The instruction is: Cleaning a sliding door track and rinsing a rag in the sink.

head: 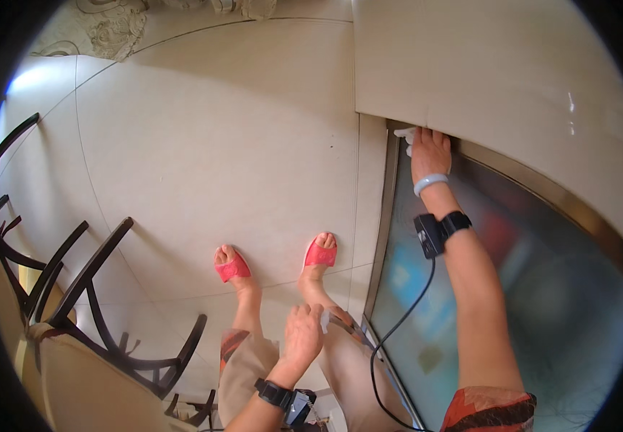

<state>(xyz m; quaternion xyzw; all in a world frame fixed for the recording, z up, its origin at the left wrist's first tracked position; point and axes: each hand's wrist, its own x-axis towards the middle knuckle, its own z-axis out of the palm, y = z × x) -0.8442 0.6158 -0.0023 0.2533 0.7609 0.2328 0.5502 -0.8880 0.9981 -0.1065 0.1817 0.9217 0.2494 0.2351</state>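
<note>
My right hand (pixel 431 151) reaches to the upper corner of a frosted glass door panel (pixel 430 302) and presses a crumpled white tissue or cloth (pixel 406 134) against it. Part of that white piece is hidden under my fingers. The fingertips lie along the metal frame (pixel 522 178) beside the glass. Closer to me, my left hand (pixel 303 330) hangs above my lap with curled fingers, and a small white piece (pixel 325 321), perhaps tissue, sticks out of it. Straps with small black devices are on both wrists; a black cable (pixel 398 335) runs from the right one.
Dark wooden chairs (pixel 101 264) with pale upholstery stand at the left. Below are glossy cream floor tiles (pixel 246 135) and my feet in red slippers (pixel 321 254). A pale glossy wall (pixel 484 70) borders the door. Carved pale furniture (pixel 114 32) sits at the top left.
</note>
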